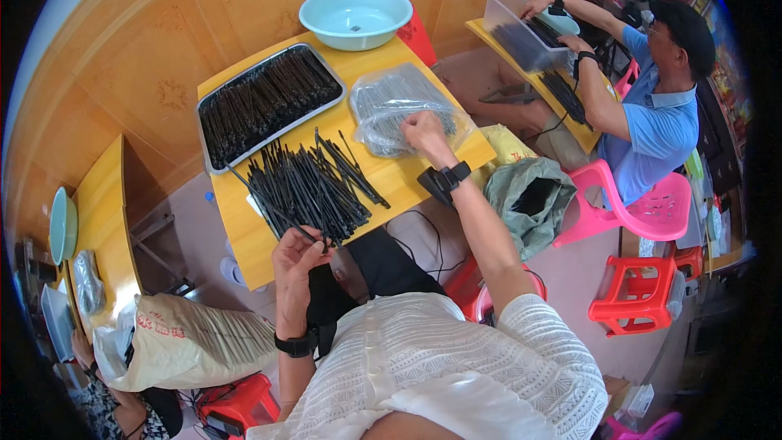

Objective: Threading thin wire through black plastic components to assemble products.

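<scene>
Beside a wood-panelled wall [163,41], above our yellow worktop [407,181], our left fingers [309,260] pinch a black strip [266,201] by the loose pile [314,187]; our right fingers [415,125] curl over a clear bag [391,106]; what they grip, we cannot tell.

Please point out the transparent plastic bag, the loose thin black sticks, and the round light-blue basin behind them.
Transparent plastic bag [394,101], head view: upper middle.
Loose thin black sticks [306,191], head view: middle of the pile.
Round light-blue plastic basin [356,2], head view: inner back wall.
</scene>
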A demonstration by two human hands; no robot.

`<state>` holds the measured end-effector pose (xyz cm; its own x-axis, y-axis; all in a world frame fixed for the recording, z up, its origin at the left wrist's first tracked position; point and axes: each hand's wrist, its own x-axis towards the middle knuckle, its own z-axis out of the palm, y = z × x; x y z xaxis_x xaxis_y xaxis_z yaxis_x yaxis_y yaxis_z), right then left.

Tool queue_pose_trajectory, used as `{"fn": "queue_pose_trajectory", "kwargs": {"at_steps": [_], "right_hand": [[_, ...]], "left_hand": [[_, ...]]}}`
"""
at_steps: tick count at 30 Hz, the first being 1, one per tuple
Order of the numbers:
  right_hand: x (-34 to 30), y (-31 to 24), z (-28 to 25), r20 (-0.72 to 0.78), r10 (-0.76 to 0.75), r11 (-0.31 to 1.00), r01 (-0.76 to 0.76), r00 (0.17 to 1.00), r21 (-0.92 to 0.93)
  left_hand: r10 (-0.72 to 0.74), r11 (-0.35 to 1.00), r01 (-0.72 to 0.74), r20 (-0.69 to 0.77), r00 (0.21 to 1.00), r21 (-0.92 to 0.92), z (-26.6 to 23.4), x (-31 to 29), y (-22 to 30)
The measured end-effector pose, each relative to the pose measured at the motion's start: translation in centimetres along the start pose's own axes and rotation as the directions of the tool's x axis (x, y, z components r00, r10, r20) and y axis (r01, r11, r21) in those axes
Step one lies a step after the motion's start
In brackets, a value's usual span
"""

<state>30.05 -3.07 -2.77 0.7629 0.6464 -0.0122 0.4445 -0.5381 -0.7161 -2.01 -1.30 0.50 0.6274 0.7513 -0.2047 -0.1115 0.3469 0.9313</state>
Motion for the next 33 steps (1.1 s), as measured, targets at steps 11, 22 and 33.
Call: {"fn": "queue_pose_trajectory", "kwargs": {"at_steps": [11, 22, 33], "right_hand": [[0.6, 0.9, -0.6, 0.199, 0.101, 0.904, -0.174, 0.975, 0.392], [0.9, -1.5, -1.7, 0.257, 0.21, 0.87, -0.3, 0.943, 0.39], [0.9, -0.6, -0.8, 0.225, 0.203, 0.912, -0.268, 0.953, 0.312]], "left_hand": [[-0.009, 1.0, 0.008, 0.033, 0.999, 0.019, 0.4, 0.3, -0.3], [-0.026, 0.999, 0.027, 0.031, 0.999, -0.027, -0.4, 0.5, -0.3], [-0.025, 1.0, 0.025, 0.019, 1.0, -0.013, -0.2, 0.7, -0.6]]}}
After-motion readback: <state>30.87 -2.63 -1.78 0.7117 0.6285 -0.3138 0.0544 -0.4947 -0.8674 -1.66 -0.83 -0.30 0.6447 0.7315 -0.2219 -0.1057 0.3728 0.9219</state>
